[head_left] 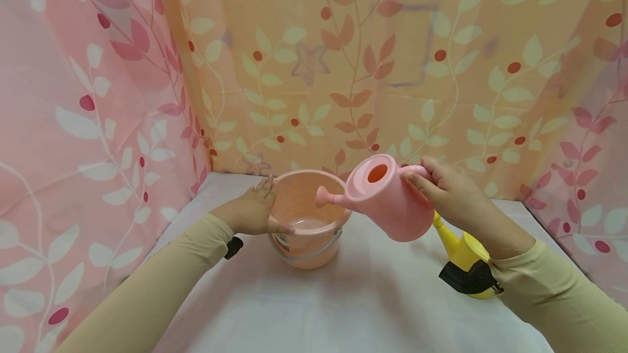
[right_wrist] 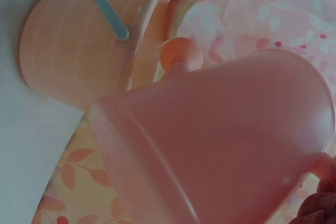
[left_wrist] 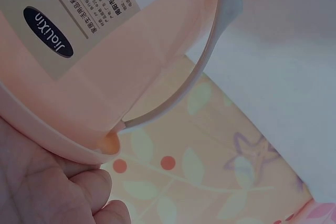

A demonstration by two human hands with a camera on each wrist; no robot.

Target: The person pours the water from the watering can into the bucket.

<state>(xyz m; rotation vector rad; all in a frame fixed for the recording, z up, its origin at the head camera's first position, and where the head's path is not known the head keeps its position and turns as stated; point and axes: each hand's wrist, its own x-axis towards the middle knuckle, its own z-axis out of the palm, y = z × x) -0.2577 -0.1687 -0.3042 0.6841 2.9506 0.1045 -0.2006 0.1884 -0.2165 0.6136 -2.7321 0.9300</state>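
In the head view, my right hand [head_left: 441, 187] grips the handle of a pink watering can [head_left: 392, 206]. The can tilts left, and its spout rose [head_left: 324, 196] hangs over the opening of a peach bucket [head_left: 306, 252]. On the bucket's left rim rests my left hand [head_left: 250, 208], its fingers straight and its thumb along the front of the rim. The left wrist view shows the bucket's label [left_wrist: 73, 17] close up. No water can be made out at the rose [right_wrist: 181, 54] in the right wrist view.
A yellow watering can [head_left: 466, 252] stands on the white tabletop [head_left: 343, 309], partly hidden behind my right wrist. The bucket's grey handle [head_left: 314, 255] hangs down in front. Leaf-patterned cloth [head_left: 314, 108] encloses the table at the back and both sides.
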